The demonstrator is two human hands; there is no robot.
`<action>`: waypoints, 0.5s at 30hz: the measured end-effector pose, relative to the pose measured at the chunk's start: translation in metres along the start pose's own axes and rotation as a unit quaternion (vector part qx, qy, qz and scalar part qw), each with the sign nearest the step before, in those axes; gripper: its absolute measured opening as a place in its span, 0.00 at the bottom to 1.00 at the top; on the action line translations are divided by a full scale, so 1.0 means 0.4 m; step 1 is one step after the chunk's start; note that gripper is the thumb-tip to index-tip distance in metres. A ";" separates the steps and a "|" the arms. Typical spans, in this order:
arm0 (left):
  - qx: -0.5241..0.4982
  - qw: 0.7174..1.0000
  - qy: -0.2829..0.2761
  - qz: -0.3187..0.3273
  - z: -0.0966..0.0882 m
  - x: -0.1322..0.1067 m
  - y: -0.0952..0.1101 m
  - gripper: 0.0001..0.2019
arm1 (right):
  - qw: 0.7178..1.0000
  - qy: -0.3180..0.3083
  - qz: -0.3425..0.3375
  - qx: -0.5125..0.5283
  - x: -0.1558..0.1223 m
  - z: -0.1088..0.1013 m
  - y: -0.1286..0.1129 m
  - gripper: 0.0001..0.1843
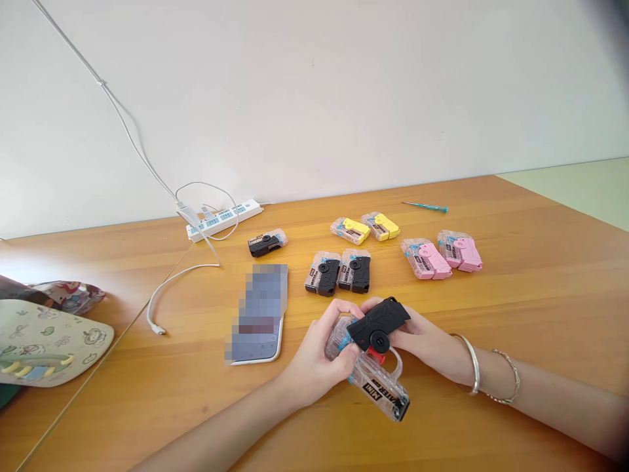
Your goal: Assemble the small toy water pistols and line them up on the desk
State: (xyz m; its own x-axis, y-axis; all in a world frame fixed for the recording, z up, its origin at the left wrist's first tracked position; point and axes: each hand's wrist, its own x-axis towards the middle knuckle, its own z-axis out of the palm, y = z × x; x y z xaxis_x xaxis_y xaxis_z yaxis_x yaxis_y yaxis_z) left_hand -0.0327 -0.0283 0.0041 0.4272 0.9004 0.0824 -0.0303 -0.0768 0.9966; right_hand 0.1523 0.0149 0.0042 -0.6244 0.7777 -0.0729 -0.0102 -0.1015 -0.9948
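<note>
Both hands hold one toy water gun [376,387], a clear body with blue inner parts, a red trigger and a black folding part tilted up to the right. My left hand [327,357] wraps round the clear end, thumb on the near side. My right hand [422,337] is closed at the black part, its fingers partly hidden behind it. Beyond the hands lie a folded black water gun [323,273] and another black one [354,271] side by side.
A phone [258,314] lies left of my hands. Behind are a third black water gun [266,242], two yellow ones [356,229] and two pink ones [427,260]. A teal screwdriver [432,208], a power strip [226,219], a white cable [167,282] and a patterned item [54,341] lie about.
</note>
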 end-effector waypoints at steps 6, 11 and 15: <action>0.042 0.999 0.000 0.027 0.004 0.000 0.000 0.11 | 0.999 -0.008 -0.032 -0.008 0.002 -0.004 0.009 0.11; 0.034 0.999 -0.006 0.016 0.004 -0.002 0.000 0.11 | 1.000 -0.009 -0.030 -0.002 -0.002 -0.002 0.001 0.10; 0.014 1.000 -0.014 0.011 0.001 -0.004 -0.003 0.12 | 1.000 -0.007 -0.016 0.006 -0.001 0.000 -0.007 0.09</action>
State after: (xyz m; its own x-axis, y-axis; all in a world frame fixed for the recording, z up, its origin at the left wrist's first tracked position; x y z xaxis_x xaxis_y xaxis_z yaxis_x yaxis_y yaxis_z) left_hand -0.0328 -0.0298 0.0029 0.4516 0.8862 0.1038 -0.0143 -0.1091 0.9939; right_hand 0.1525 0.0146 0.0068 -0.6351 0.7714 -0.0401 -0.0398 -0.0846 -0.9956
